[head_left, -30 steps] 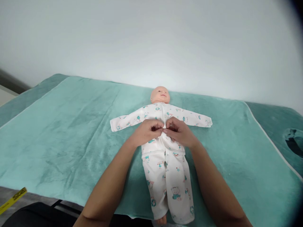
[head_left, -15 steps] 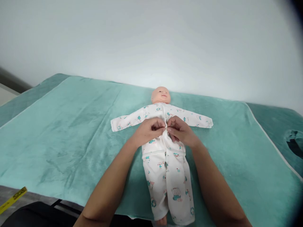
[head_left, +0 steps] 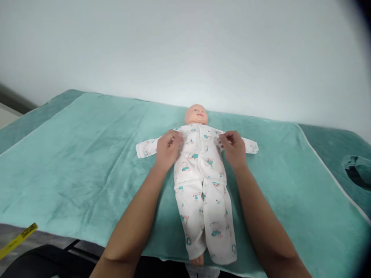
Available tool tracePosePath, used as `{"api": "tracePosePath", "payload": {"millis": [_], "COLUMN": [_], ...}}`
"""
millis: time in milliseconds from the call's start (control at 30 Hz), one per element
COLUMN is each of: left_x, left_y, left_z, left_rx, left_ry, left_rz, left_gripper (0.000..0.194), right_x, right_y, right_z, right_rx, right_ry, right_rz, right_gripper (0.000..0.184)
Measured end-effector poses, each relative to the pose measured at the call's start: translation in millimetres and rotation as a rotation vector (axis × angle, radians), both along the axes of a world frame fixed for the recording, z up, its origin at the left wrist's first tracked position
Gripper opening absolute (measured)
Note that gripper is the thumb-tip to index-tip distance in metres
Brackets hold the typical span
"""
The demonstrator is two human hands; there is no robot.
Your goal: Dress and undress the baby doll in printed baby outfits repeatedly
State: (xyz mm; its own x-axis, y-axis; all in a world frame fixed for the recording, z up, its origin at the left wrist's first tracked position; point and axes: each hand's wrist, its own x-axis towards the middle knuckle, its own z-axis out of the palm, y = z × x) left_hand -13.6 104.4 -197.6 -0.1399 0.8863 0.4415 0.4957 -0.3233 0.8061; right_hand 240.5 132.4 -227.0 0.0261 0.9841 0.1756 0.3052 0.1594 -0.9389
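Observation:
A baby doll [head_left: 196, 114] lies on its back on a teal towel [head_left: 87, 154], dressed in a white printed sleepsuit [head_left: 199, 170] with both sleeves spread out sideways. My left hand [head_left: 168, 148] rests on the doll's upper sleeve at its left side of the picture, fingers curled on the fabric. My right hand [head_left: 233, 148] pinches the other sleeve near the shoulder. The front of the suit lies closed and flat between my hands. One bare doll foot [head_left: 198, 260] pokes out at the bottom.
The towel covers a teal padded table [head_left: 333, 139] against a plain white wall. A face hole [head_left: 358, 172] opens in the table at far right. A yellow tape end [head_left: 17, 240] shows at lower left, past the near edge.
Both hands left the middle of the doll's chest, where they pinched the suit's front together, and moved apart and upward to the two sleeves.

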Motion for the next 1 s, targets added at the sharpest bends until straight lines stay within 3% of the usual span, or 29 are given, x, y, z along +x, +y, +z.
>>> {"api": "tracePosePath", "payload": {"millis": [100,200,333,467,567,800,900,1000], "left_x": [-16,-39,-78,-96,-94,-100,-103,-89], "left_y": [0,-18,-48,-59,-60,-57,-60,-76], "left_z": [-18.4,-31.8,-47.1,-57.6,-52.3,-16.5,-13.6,-20.7], "left_rx": [0.024,-0.057,-0.209,-0.268,-0.295,-0.296,-0.311,-0.275], "left_ry": [0.147,0.376,0.503,0.463,0.389,0.328,0.329,0.363], "left_rz": [0.293,0.371,0.495,0.565,0.569,0.565,0.583,0.570], "left_gripper": [0.018,0.018,0.031,0.041,0.037,0.024,0.024,0.027], "right_x": [30,68,111,119,114,122,109,82], "right_y": [8,1,-19,-28,-24,-19,-39,-74], "right_z": [-19.0,-35.1,-43.3,-40.1,-38.1,-21.6,-8.7,-0.1], "right_rx": [0.157,0.117,0.069,-0.003,-0.036,0.005,0.063,0.216], "right_ry": [-0.332,-0.569,-0.621,-0.596,-0.550,-0.465,-0.472,-0.367], "right_rz": [-0.302,-0.334,-0.418,-0.482,-0.497,-0.501,-0.494,-0.260], "right_gripper": [0.031,0.033,0.034,0.036,0.033,0.032,0.033,0.034]}}
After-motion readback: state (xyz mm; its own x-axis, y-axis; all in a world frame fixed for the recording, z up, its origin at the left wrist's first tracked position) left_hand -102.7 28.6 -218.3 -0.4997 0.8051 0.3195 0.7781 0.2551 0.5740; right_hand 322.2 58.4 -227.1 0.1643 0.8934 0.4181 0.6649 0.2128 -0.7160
